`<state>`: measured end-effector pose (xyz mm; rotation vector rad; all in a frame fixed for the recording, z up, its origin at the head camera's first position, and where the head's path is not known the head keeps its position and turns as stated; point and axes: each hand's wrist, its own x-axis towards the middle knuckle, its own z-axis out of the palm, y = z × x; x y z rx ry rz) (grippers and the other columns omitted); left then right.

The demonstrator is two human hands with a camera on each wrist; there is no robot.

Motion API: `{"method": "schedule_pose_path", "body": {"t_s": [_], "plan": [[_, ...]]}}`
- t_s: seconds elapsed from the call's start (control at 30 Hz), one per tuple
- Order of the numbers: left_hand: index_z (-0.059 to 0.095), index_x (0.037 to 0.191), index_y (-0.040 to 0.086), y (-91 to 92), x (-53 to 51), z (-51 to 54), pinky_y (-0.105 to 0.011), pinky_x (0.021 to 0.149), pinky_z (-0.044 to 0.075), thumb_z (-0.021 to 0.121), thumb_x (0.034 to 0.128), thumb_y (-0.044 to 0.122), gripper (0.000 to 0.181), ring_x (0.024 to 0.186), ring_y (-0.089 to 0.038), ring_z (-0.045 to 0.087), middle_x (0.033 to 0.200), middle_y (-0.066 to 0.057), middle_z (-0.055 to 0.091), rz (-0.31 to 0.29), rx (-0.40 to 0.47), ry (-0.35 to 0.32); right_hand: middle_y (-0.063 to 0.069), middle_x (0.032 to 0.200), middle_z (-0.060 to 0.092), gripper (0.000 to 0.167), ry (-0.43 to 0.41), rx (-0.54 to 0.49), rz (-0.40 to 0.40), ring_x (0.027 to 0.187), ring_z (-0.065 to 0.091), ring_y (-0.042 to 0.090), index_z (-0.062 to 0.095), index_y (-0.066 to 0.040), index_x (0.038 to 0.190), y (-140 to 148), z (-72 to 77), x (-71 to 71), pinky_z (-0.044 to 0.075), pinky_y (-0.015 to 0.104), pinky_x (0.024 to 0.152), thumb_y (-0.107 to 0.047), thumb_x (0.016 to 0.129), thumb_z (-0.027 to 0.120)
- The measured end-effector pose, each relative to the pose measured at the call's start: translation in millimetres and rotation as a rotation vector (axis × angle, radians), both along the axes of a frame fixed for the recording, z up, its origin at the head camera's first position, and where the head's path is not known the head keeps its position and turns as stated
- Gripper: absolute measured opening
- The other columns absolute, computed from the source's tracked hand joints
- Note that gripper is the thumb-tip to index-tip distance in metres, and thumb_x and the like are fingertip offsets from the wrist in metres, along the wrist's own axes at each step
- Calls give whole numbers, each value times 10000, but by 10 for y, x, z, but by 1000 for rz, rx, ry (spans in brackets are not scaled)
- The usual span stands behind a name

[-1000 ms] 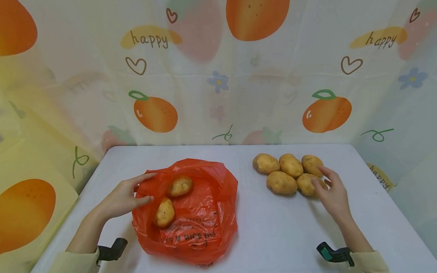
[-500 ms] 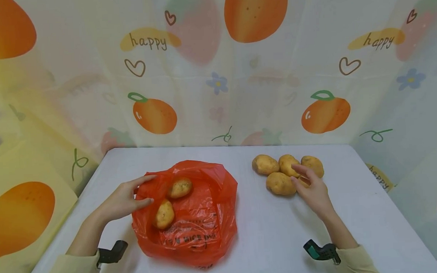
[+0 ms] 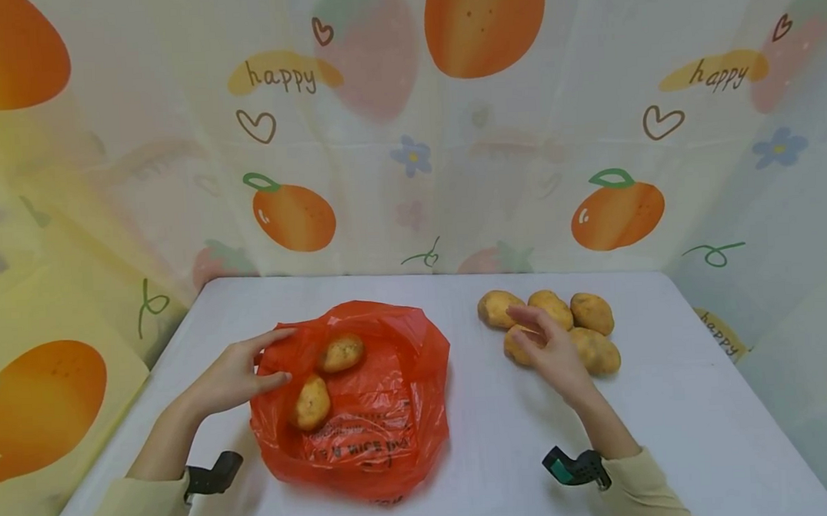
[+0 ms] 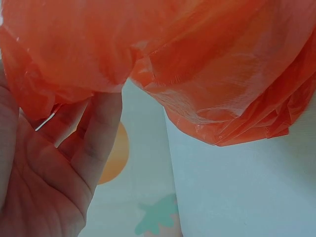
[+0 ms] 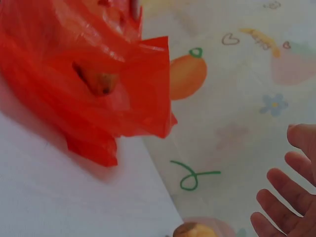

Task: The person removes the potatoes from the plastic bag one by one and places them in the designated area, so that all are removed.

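A red plastic bag lies with its mouth spread, showing two potatoes inside. At its left rim, my left hand holds the plastic between thumb and fingers; the left wrist view has the fingers partly behind the red film. Several potatoes sit in a cluster on the right. Over the front left of that cluster is my right hand, fingers apart and holding nothing, partly covering one potato. In the right wrist view the right hand is spread beside the bag.
The white table carries the bag and the potatoes. Behind it hangs a curtain printed with fruit and hearts. Each wrist wears a black device, one on the left and one on the right.
My right hand has moved left across the potato cluster, from its right side to its front left. The potatoes look unmoved, and my left hand and the bag have stayed in place.
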<state>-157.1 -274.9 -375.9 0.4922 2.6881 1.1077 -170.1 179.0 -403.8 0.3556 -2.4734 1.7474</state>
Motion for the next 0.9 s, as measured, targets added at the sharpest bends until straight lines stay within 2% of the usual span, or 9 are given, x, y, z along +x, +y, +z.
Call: {"method": "schedule_pose_path", "body": {"t_s": [0.17, 0.37, 0.53, 0.6, 0.83, 0.9], "plan": [[412, 1371, 133, 0, 1, -3, -232, 604, 542, 685, 826, 192, 612, 864, -203, 613, 1265, -199, 515, 2, 15, -2, 128, 1297, 506, 406, -20, -32, 62, 1207, 461, 316, 477, -30, 1270, -121, 49, -20, 427, 139, 897, -188, 910, 580], [409, 1372, 128, 0, -7, -17, -240, 596, 544, 682, 827, 180, 612, 811, -173, 621, 1240, -206, 529, 9, 28, -19, 80, 1286, 528, 388, -12, 9, 112, 1208, 489, 221, 499, -88, 1263, -267, 100, -8, 450, 294, 945, -155, 894, 600], [413, 1368, 138, -11, -27, -36, -243, 610, 545, 681, 828, 184, 605, 843, -192, 617, 1196, -182, 560, 14, 14, -14, 65, 1311, 509, 404, -32, 13, 160, 1219, 482, 221, 484, -139, 1283, -395, 182, 7, 474, 291, 906, -211, 900, 594], [414, 1367, 138, -17, -38, -49, -244, 615, 545, 678, 828, 179, 601, 841, -195, 617, 1190, -180, 563, 16, 10, -11, 70, 1316, 505, 402, -32, 6, 177, 1224, 477, 235, 482, -139, 1284, -457, 236, 11, 474, 294, 907, -209, 903, 590], [415, 1367, 151, -13, -43, -68, -242, 619, 544, 681, 826, 181, 603, 818, -175, 617, 1197, -178, 560, 31, 10, -22, 179, 1313, 486, 394, -18, -20, 216, 1224, 460, 327, 462, -12, 1283, -716, 561, 139, 420, 460, 969, -61, 904, 560], [411, 1370, 143, -12, -35, -62, -240, 615, 543, 681, 827, 190, 608, 809, -167, 617, 1197, -185, 560, 28, 10, -19, 171, 1318, 485, 403, -23, -14, 220, 1222, 465, 312, 453, -5, 1288, -778, 612, 163, 425, 446, 968, -57, 903, 560]]}}
